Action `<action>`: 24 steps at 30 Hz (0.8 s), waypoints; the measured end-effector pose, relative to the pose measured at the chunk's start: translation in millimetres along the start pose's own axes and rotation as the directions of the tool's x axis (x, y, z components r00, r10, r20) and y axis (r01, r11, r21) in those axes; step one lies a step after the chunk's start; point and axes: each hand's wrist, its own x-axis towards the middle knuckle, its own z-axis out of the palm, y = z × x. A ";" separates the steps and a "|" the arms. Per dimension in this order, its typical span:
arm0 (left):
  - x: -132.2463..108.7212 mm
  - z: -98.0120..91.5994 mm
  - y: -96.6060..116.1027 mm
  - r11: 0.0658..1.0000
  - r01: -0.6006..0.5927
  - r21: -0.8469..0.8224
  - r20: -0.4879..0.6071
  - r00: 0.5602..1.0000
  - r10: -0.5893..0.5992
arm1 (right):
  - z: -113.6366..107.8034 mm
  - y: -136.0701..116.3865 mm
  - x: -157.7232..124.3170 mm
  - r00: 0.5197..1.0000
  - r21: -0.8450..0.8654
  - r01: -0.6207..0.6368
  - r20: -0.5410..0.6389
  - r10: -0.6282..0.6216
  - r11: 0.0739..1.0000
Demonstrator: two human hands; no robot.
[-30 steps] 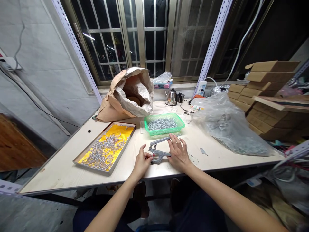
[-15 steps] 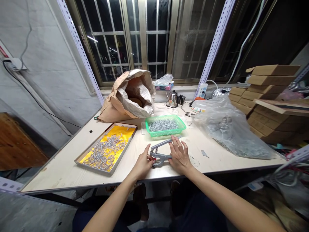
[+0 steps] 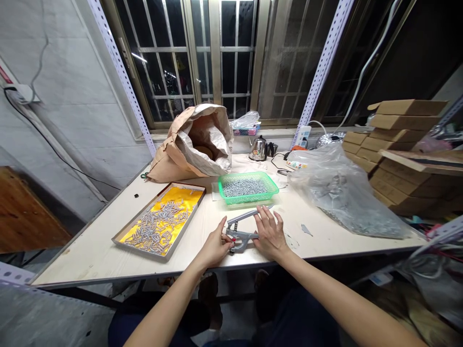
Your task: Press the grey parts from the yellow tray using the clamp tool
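Note:
A pair of grey spring-loaded pliers (image 3: 244,234) is held just above the near part of the table, its handles spread apart. My right hand (image 3: 270,234) is wrapped round the handles, fingers over the upper one and thumb at the lower one. At the head end, my left hand (image 3: 216,246) grips the pliers with its fingertips by a small red part (image 3: 234,239); whether a small piece sits in the fingers is hidden. Behind the pliers stands a green plastic basket (image 3: 249,199) of small metal pieces. A shallow tray (image 3: 194,212) on the left bears spring-like metal parts over yellow lining.
A large open paper sack (image 3: 170,161) lies at the back left. A metal kettle (image 3: 258,148) stands by the window. On the right are a clear plastic bag (image 3: 340,193) and stacked cardboard boxes (image 3: 401,185). A grey scrap (image 3: 306,230) lies right of my hands.
The pliers and both hands have shifted very slightly, with the upper handle a little lower in view. The grip of both hands looks the same.

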 end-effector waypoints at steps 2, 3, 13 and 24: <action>0.0 -0.1 0.1 1.000 0.011 -0.012 0.003 1.000 -0.011 | 0.9 1.9 1.5 0.999 0.014 0.023 -0.033 -0.022 1.000; 0.0 -0.3 0.8 1.000 0.019 -0.014 0.005 1.000 -0.019 | 1.3 2.6 2.2 0.998 0.021 0.032 -0.051 -0.031 0.999; -1.5 -1.3 11.7 0.997 0.070 -0.025 0.049 0.996 -0.069 | 0.3 3.7 5.2 0.993 0.068 0.076 -0.096 -0.069 0.995; -12.4 -6.1 -9.4 0.991 0.015 -0.131 -0.298 0.953 -0.054 | 6.1 4.8 14.8 0.916 0.031 0.069 0.394 -0.076 0.997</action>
